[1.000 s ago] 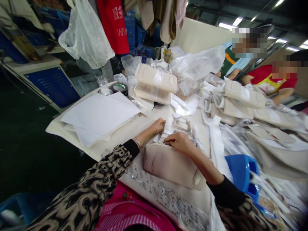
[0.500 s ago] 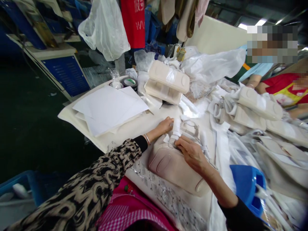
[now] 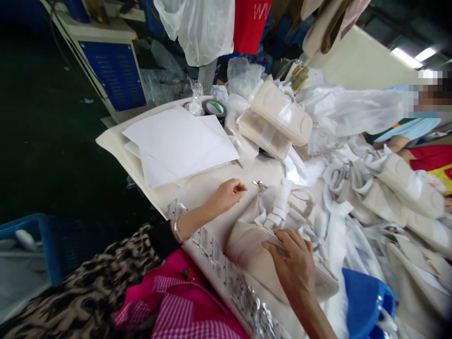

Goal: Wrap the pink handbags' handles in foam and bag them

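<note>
A cream handbag [image 3: 257, 254] lies tilted on the table in front of me. White wrapping [image 3: 281, 205] covers part of its handle. My right hand [image 3: 294, 263] grips the bag's upper edge, thumb on the front panel and fingers over the top. At the bag's far left end a metal zipper pull [image 3: 260, 184] sticks out. My left hand [image 3: 229, 194] is left of that pull, apart from the bag, its fingers curled in with nothing visible in them. Printed clear plastic film [image 3: 226, 278] lies along the near table edge, partly under the bag.
White sheets [image 3: 176, 146] and tape rolls [image 3: 214, 109] lie at the table's left. Behind stand wrapped cream bags [image 3: 282, 115]; more bags [image 3: 399, 183] are piled right. A blue plastic holder [image 3: 367, 299] sits near right, a blue crate [image 3: 42, 245] lower left. A co-worker's arm [image 3: 395, 143] shows far right.
My left hand has come away from the bag's far left end, uncovering the zipper pull. My right hand has shifted from near the handle along the bag's top edge. The view has turned left and down.
</note>
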`<state>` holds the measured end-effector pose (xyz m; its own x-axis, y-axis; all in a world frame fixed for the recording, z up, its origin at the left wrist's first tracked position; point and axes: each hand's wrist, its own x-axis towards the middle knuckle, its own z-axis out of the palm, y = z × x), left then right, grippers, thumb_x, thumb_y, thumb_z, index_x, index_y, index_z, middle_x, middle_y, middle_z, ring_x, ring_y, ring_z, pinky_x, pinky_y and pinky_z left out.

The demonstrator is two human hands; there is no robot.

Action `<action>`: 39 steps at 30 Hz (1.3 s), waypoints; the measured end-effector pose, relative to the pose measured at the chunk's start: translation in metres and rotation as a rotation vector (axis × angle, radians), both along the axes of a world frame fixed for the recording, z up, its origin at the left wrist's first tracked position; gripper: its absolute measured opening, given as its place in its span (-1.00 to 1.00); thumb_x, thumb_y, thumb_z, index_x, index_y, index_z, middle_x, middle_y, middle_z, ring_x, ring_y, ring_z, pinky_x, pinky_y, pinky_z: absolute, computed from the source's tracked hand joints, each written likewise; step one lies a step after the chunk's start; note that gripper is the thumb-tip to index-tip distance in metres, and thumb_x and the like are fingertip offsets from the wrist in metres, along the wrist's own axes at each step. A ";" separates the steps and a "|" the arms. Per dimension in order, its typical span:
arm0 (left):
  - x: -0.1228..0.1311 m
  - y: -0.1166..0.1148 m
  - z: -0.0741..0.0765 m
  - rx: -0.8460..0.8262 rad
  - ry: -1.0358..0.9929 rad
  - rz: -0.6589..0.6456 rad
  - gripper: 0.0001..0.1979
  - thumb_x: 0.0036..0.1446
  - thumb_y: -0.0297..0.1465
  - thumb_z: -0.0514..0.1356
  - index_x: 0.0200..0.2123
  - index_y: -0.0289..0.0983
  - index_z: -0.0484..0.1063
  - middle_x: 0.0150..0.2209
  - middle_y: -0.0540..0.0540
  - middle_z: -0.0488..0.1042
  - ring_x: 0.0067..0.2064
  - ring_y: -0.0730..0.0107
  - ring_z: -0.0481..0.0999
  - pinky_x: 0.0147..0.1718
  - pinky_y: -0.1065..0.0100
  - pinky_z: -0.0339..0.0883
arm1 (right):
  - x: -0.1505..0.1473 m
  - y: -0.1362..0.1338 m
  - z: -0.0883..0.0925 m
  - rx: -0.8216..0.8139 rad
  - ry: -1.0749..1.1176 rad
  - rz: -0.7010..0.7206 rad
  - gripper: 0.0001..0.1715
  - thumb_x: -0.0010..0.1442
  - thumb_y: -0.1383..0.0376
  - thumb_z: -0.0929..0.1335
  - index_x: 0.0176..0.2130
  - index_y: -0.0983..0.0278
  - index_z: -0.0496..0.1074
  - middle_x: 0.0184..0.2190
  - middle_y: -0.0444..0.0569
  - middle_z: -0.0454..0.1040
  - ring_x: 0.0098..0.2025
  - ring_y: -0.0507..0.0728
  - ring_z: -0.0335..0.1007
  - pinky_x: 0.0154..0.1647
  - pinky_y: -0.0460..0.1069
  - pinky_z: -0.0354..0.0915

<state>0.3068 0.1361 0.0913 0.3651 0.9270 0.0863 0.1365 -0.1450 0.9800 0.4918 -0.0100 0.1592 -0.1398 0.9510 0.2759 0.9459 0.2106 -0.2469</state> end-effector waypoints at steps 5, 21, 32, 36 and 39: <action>-0.009 -0.067 -0.002 -0.238 -0.346 0.027 -0.85 0.12 -0.38 0.16 -0.23 -0.28 0.41 -0.25 -0.03 0.44 -0.16 0.37 0.41 -0.17 0.37 0.28 | -0.008 -0.006 -0.001 0.123 0.058 -0.075 -0.63 0.25 0.00 0.33 -0.38 0.22 0.41 -0.39 -0.12 0.45 -0.29 0.15 0.34 -0.13 0.09 0.03; 0.052 -0.071 -0.023 -0.425 -0.570 -0.243 -0.77 -0.06 -0.35 0.25 -0.32 -0.27 0.29 -0.32 0.01 0.35 -0.23 0.35 0.31 -0.16 0.30 0.22 | -0.007 -0.020 -0.003 0.205 0.246 -0.035 -0.76 0.22 0.17 0.40 -0.44 0.22 0.41 -0.42 -0.15 0.40 -0.32 0.12 0.30 -0.08 0.11 -0.03; 0.044 -0.064 -0.019 0.153 -0.327 -0.137 -0.71 0.16 -0.28 0.20 -0.06 -0.22 0.33 0.00 -0.16 0.17 0.14 0.23 0.22 0.19 0.20 0.12 | -0.001 -0.020 0.000 0.188 0.301 -0.118 -0.84 0.18 0.22 0.41 -0.38 0.22 0.39 -0.32 -0.07 0.36 -0.23 0.18 0.29 -0.08 0.14 0.09; 0.044 -0.058 -0.017 0.191 -0.295 -0.189 -0.79 0.17 -0.29 0.19 -0.15 -0.23 0.36 -0.05 -0.15 0.24 0.08 0.24 0.25 0.12 0.23 0.16 | -0.006 -0.017 0.010 0.170 0.208 -0.038 -0.85 0.20 0.24 0.38 -0.20 0.22 0.40 -0.23 -0.01 0.33 -0.15 0.22 0.24 -0.10 0.15 0.16; 0.045 -0.051 -0.017 0.212 -0.258 -0.239 -0.80 0.09 -0.31 0.24 -0.25 -0.24 0.33 -0.14 -0.11 0.30 -0.06 0.27 0.29 -0.01 0.27 0.21 | -0.015 -0.015 0.017 0.077 -0.022 0.009 -0.66 0.22 0.22 0.36 0.00 0.19 0.39 -0.21 0.03 0.31 -0.14 0.26 0.18 -0.10 0.19 0.15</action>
